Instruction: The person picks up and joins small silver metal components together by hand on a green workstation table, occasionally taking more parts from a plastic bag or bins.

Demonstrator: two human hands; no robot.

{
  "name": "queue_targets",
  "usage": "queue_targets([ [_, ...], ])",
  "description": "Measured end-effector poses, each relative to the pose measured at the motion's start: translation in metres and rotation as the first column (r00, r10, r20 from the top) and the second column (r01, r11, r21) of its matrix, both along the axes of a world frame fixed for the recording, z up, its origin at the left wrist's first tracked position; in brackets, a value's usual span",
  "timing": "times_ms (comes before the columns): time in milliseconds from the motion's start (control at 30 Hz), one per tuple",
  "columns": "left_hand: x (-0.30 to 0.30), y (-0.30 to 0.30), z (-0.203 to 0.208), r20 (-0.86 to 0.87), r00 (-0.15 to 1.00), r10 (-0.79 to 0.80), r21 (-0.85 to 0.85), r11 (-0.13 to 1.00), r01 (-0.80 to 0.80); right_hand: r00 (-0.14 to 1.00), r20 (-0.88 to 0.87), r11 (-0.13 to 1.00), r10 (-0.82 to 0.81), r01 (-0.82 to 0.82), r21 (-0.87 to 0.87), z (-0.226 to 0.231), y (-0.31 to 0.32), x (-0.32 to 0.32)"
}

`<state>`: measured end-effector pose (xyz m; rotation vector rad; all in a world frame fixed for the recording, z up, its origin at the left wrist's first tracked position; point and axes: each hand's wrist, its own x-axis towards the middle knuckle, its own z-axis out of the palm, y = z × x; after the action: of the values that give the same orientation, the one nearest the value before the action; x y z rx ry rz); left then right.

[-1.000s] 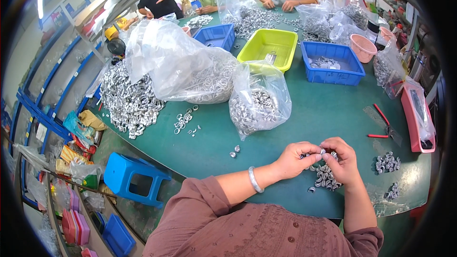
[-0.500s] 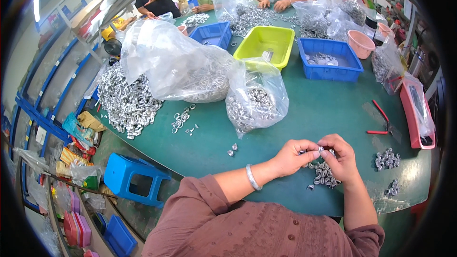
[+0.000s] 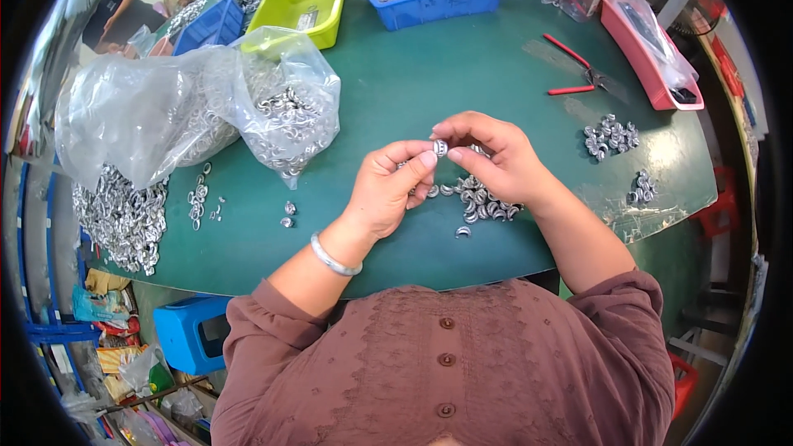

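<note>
A small patterned silver metal piece, ring-like in shape [image 3: 440,148], is pinched above the near part of the table. My left hand [image 3: 387,184] holds it between thumb and forefinger, with a bangle on that wrist. From the other side, the closed fingertips of my right hand [image 3: 493,157] grip the same piece. Below the hands lies a loose heap of curved silver pieces [image 3: 487,202], partly hidden by my fingers. One crescent-shaped piece [image 3: 462,232] rests apart from it, nearer to me.
On the green table [image 3: 396,91] stand a clear bag of silver parts [image 3: 289,116], a yellow-green tub [image 3: 330,0], a blue tub [image 3: 438,10] and a pink tray [image 3: 652,58]. Red-handled pliers [image 3: 578,66] and small clusters [image 3: 611,137] lie right. A blue stool [image 3: 178,330] is left.
The view has swung right and down, so the table's things appear farther left and higher. Both hands still pinch a small piece, which now shows plainly between the fingertips.
</note>
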<state>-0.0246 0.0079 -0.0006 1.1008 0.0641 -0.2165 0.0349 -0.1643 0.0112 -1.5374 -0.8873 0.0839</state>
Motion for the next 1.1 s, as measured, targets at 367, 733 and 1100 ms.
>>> queue_targets([
  [367, 0.0014, 0.0050, 0.0000, -0.006, 0.998, -0.065, -0.105, 0.992, 0.064, 0.999, 0.022, 0.995, -0.040, 0.041, -0.087, 0.0052, 0.0027, -0.0004],
  [733, 0.0011, 0.0051, 0.0015, -0.024, 0.996, -0.082, -0.122, 0.989, 0.078, 0.958, -0.284, 0.999, 0.027, -0.039, -0.035, 0.0001, 0.0019, 0.0016],
  [1100, 0.0008, 0.0039, 0.0016, -0.024, 0.996, -0.086, -0.120, 0.989, 0.082, 0.881, -0.464, 0.995, 0.097, -0.069, 0.076, -0.0023, 0.0021, 0.0016],
])
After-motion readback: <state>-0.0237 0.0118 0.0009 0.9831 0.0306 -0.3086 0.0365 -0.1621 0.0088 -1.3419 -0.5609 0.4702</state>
